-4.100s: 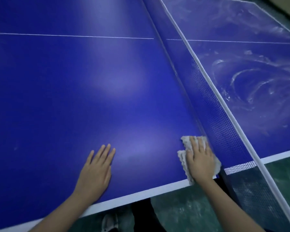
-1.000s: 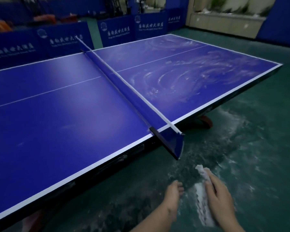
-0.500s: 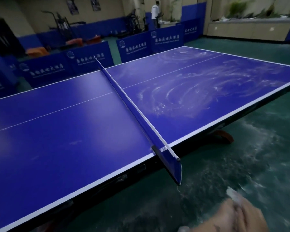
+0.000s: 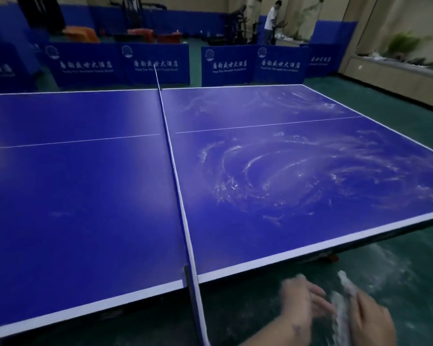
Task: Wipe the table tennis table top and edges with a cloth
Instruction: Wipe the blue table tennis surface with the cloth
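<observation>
Cloth, white and crumpled, in right hand.

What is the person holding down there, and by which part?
A white cloth, gripped around its middle by the right hand, with one end poking out above. The left hand reaches toward it; blur hides any touch.

The net stands upright across the table top from 6 to 12 o'clock, its post jutting past the near edge. Either half lies open to a hand, toward 9 and toward 3 o'clock. Blue barrier panels close off the far side at 12 o'clock; green floor lies open at 5 o'clock.
</observation>
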`<action>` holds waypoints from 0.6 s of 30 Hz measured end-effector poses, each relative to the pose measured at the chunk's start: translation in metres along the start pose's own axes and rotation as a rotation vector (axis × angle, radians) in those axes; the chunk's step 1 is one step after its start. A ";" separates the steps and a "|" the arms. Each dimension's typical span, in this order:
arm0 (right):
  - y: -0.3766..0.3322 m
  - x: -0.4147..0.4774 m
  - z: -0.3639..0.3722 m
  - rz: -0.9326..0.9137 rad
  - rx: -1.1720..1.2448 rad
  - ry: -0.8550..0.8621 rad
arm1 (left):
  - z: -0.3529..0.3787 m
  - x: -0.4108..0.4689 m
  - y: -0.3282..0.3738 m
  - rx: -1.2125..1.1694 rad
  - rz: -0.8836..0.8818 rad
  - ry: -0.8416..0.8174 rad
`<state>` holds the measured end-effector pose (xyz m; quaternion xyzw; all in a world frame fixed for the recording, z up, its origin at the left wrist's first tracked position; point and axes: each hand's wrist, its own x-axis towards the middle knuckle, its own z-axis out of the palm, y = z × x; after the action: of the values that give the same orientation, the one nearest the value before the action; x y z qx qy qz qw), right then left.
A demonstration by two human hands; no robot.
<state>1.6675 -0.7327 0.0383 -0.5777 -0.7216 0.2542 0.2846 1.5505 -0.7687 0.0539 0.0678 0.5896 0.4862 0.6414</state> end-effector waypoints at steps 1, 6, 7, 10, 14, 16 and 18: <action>0.002 0.012 0.003 -0.038 -0.052 -0.041 | -0.004 0.009 0.008 -0.028 0.095 0.148; -0.016 0.056 0.045 -0.386 -0.217 -0.047 | -0.028 0.043 0.027 0.080 0.417 0.638; -0.020 0.065 0.057 -0.464 -0.234 -0.088 | -0.034 0.053 0.027 0.172 0.473 0.691; -0.038 0.097 0.082 -0.573 -0.286 -0.270 | -0.056 0.077 0.036 0.445 0.503 0.901; -0.058 0.133 0.112 -0.837 -0.328 -0.332 | -0.097 0.100 0.055 0.660 0.494 1.033; -0.063 0.152 0.129 -0.993 -0.317 -0.416 | -0.117 0.109 0.060 0.815 0.460 1.057; -0.063 0.161 0.147 -1.117 -0.306 -0.517 | -0.131 0.115 0.063 0.869 0.457 1.110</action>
<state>1.4928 -0.5935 -0.0037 -0.0680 -0.9878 0.0928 0.1051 1.3891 -0.7191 -0.0232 0.1808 0.9376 0.2931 0.0474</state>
